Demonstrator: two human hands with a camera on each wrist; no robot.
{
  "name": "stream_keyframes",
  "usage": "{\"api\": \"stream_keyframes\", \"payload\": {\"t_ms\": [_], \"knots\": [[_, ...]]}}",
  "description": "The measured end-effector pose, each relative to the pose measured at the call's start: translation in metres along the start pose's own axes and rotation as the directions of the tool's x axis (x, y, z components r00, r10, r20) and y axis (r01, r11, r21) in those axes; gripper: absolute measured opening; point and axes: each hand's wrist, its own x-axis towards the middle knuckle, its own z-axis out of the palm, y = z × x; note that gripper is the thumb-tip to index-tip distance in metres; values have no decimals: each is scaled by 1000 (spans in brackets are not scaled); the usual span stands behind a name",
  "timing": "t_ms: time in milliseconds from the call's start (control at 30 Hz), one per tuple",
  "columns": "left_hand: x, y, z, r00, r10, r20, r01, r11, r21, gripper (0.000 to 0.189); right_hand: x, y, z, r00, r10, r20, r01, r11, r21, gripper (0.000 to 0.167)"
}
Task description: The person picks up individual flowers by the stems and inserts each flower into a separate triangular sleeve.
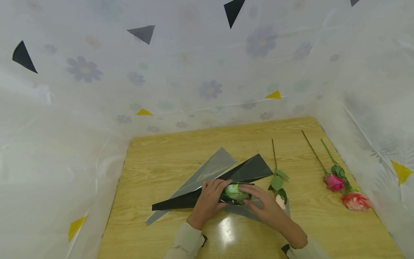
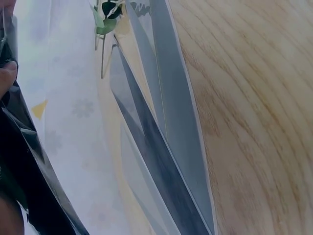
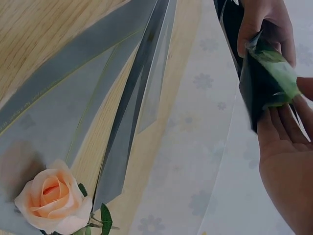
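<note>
While grips (image 1: pixel 211 196) (image 1: pixel 267 207) hold wrapping (image 3: pixel 252 95), grey paper (image 3: pixel 56 120) bears illegible print (image 3: pixel 35 102).

Lighting: soft, diffuse. Glare: one white patch on tabletop (image 1: pixel 226 232). Wrist views: hazy, pale. Right wrist view: blurred smudge beside peach rose (image 3: pixel 51 198), possibly shadow.

Cream sleeves (image 1: pixel 186 240) (black bits (image 1: pixel 285 248) beside them)

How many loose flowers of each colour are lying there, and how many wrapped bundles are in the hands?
Magenta flower: 1
Coral-pink flower: 1
Peach flower: 1
Wrapped bundle: 1
Total: 4
</note>
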Motion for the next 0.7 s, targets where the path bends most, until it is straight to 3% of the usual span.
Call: {"api": "stream_keyframes", "payload": {"t_ms": [167, 267, 500, 700], "knots": [[1, 0, 1, 1000, 4, 2, -4, 1000, 0, 87, 8, -22, -5, 1000, -30, 9, 30, 1000, -3, 35], [0, 0, 1, 1000, -5, 19, 5, 1000, 8, 88, 7, -26, -7, 1000, 2, -1, -2, 1000, -13, 30], [1, -1, -5, 998, -30, 54, 28, 999, 45, 97, -4, -3, 1, 999, 7, -39, -6, 1000, 17, 30], [2, -2, -5, 995, -44, 90, 41, 999, 33, 101, -13, 15, 5, 995, 23, -99, -29, 998, -56, 28]]}}
